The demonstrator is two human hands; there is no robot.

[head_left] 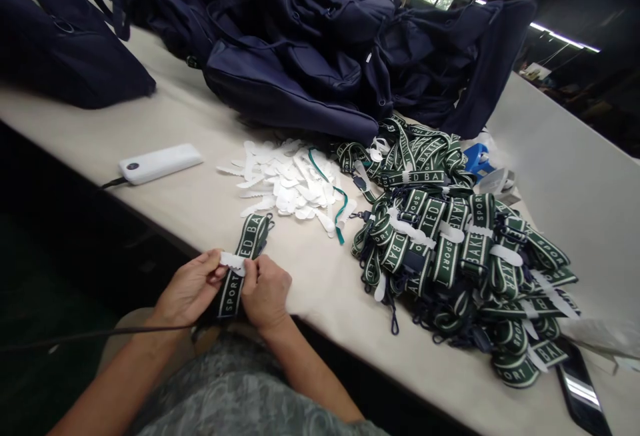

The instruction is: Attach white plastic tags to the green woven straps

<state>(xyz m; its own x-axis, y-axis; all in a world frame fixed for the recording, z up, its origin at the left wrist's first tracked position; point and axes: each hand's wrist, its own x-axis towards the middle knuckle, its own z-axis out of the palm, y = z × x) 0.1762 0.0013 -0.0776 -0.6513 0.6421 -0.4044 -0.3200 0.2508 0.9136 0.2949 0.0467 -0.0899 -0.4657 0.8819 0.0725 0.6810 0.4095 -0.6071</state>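
A folded green-and-white lettered strap (251,238) lies at the table's front edge, with a white notched strip (232,261) across its middle. My left hand (193,287) pinches the strip's left end between thumb and fingers. On the strap's other side, my right hand (267,291) is closed at the strip's right end; its fingertips press against strip and strap, and part of its grip is hidden. Beyond my hands is a loose heap of white notched strips (287,179), with a thin green ribbon (342,213) across it.
Bundled straps (450,249), several bound with white strips, are piled at right. Navy bags (290,83) fill the back. A white power bank (163,163) with a cable sits at left, a phone (583,383) at the right front. A blue object (479,159) stands behind the straps.
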